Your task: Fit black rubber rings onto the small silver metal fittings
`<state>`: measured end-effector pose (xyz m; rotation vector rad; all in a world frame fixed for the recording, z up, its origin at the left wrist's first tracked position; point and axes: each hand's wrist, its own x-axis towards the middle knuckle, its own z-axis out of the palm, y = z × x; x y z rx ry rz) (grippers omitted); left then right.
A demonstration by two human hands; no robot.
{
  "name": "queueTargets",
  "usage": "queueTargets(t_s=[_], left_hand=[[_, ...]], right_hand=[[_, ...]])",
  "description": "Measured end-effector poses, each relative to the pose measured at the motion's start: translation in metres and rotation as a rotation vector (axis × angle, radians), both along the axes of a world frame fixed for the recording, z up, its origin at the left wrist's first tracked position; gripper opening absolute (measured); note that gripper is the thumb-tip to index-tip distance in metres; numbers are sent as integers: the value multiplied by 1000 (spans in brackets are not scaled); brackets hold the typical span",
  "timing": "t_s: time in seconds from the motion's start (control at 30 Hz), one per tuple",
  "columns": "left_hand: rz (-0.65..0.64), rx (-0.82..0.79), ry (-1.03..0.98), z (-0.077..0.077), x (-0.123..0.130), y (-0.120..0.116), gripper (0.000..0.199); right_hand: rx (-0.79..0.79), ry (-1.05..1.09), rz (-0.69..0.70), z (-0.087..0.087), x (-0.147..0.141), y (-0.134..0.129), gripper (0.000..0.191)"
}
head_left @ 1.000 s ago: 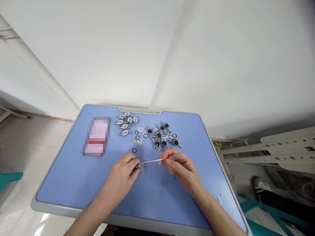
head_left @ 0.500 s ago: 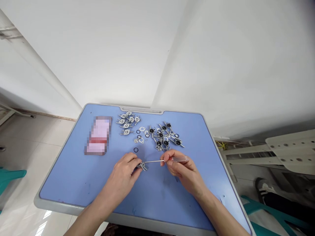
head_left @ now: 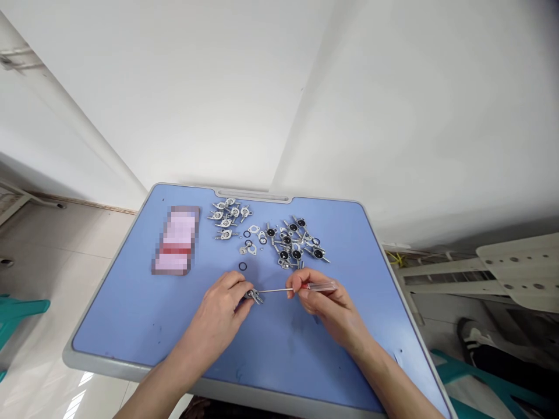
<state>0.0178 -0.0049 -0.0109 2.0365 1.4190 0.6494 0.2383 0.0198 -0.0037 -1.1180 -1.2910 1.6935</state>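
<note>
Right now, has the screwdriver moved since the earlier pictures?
Yes, the screwdriver has tilted slightly, its handle end coming nearer the person, judged against the black O-ring on the table.

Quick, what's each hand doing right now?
Left hand: closed, holding a small metal fitting.
Right hand: closed, holding a red-handled precision screwdriver.

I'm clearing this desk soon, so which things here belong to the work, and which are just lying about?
Belongs to the work: small metal fitting in the left hand; red-handled screwdriver in the right hand; piled metal fittings; black O-ring.
Just lying about: blurred pink packet; sneaker.
</note>
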Motion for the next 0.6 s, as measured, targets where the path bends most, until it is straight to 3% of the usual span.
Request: queueTargets(t_s=[0.27,0.6], left_hand=[[-2,15,7,0,0,0,15],[-1,-3,13,0,0,0,16]], right_hand=[[36,-36,9,0,1,-1,20],[-76,76,-20,5,-3,1,17]])
